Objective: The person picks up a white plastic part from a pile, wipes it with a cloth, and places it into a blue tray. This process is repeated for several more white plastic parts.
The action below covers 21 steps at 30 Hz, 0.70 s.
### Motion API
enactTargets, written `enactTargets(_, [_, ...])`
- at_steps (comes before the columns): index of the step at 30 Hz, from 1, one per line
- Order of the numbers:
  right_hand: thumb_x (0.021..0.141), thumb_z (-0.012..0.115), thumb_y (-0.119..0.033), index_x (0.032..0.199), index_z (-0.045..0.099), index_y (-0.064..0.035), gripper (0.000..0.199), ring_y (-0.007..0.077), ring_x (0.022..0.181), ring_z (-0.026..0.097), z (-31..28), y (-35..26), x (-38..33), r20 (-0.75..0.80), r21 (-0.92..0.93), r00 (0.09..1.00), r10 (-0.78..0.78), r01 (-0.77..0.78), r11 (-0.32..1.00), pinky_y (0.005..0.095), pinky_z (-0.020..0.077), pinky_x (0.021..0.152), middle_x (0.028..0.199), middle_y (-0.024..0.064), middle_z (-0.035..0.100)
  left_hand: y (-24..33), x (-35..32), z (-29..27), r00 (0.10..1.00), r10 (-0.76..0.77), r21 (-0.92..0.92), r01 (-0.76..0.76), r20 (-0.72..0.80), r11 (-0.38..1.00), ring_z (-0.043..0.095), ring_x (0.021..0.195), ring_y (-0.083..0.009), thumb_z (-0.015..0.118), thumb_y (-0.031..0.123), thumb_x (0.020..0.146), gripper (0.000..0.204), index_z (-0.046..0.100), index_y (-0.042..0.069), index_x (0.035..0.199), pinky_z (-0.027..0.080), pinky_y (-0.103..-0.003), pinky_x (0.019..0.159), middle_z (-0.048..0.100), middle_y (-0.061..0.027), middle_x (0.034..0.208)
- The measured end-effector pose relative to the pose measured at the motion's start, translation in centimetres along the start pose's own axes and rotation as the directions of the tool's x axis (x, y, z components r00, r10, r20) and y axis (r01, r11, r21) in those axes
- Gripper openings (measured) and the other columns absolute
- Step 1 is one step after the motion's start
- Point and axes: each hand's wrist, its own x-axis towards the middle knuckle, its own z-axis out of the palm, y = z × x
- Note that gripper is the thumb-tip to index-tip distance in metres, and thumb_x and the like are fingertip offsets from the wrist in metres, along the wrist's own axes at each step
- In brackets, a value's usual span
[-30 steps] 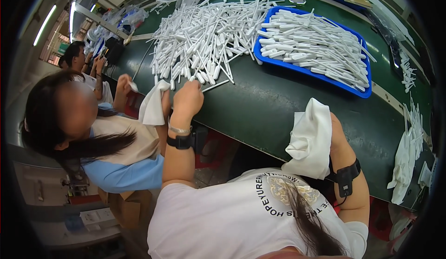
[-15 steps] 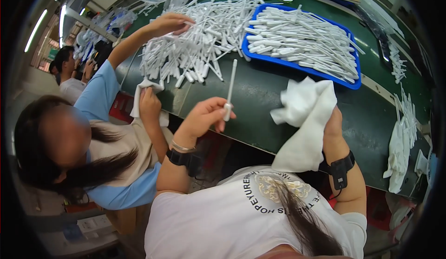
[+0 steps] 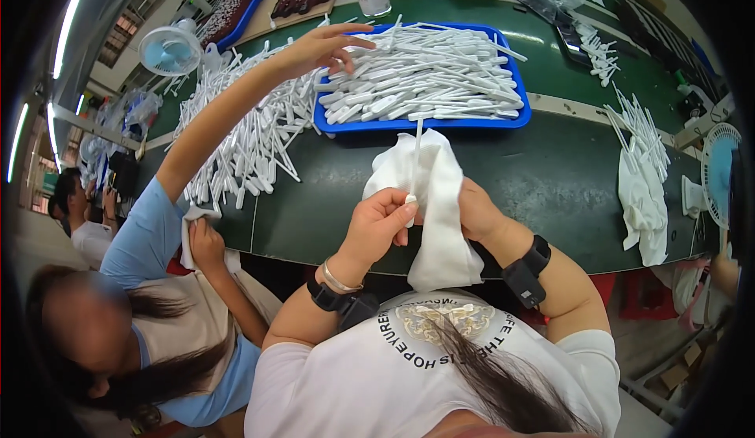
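Note:
My left hand is closed, pinching the wide lower end of a thin white plastic stick. The stick stands nearly upright in front of a white cloth. My right hand grips the cloth from its right side, the fingers partly hidden behind the folds. The cloth hangs down toward my lap over the table's near edge. Just beyond my hands, a blue tray is heaped with similar white sticks.
To the tray's left lies a loose pile of white sticks. A co-worker's hand reaches over the tray's left end; their other hand holds a white cloth. At right are another cloth, more sticks and a fan.
My hands have come together, bringing the stick up against the cloth. The co-worker's arm has stretched from the pile to the tray. The whole view has shifted.

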Motion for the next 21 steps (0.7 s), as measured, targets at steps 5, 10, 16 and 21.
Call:
enactTargets(5, [0.084,0.051,-0.013,0.111,0.049,-0.0009,0.029,0.0139,0.089,0.055,0.1,0.6,0.0,-0.045,-0.575,0.975,-0.218,0.153,0.804,0.0281,0.0457,0.076,0.101,0.0077,0.056,-0.4,0.5,0.9,0.992,0.057,0.026,-0.055,-0.113,0.998,0.052,0.053,-0.0062,0.056,0.012,0.082,0.013,0.056,0.0,0.087,0.041,-0.019,0.045,0.06,-0.0026,0.069])
enactTargets(10, [0.08,0.057,-0.014,0.106,0.051,0.0001,0.03,0.0131,0.087,0.054,0.7,0.8,-0.1,-0.018,-0.609,0.962,-0.272,0.205,0.766,0.0271,0.0447,0.074,0.097,0.0071,0.058,-1.0,0.5,1.4,0.954,0.283,0.307,-0.241,-0.1,0.921,0.055,0.052,-0.0126,0.059,0.008,0.078,0.009,0.057,0.0,0.083,0.043,-0.024,0.046,0.06,-0.0042,0.067])
enactTargets(16, [0.082,0.051,-0.006,0.11,0.049,-0.0003,0.029,0.0141,0.091,0.054,0.5,0.4,0.2,0.188,-0.687,0.826,-0.531,0.497,0.53,0.0283,0.0448,0.077,0.101,0.0064,0.056,-1.2,0.0,1.5,0.758,0.642,0.775,-0.472,0.113,0.42,0.054,0.052,-0.0257,0.06,0.0,0.069,0.011,0.057,0.002,0.079,0.044,-0.03,0.047,0.055,-0.0099,0.065])
enactTargets(21, [0.08,0.052,-0.003,0.109,0.049,-0.0006,0.03,0.0145,0.091,0.053,0.3,-1.6,-0.2,-0.189,-0.398,0.836,-0.516,0.415,0.818,0.0293,0.0445,0.078,0.101,0.0064,0.056,0.1,-1.4,0.7,0.728,0.665,0.838,-0.461,0.168,0.292,0.05,0.046,-0.0202,0.059,-0.004,0.068,0.012,0.057,0.002,0.078,0.04,-0.029,0.043,0.052,-0.0095,0.061])
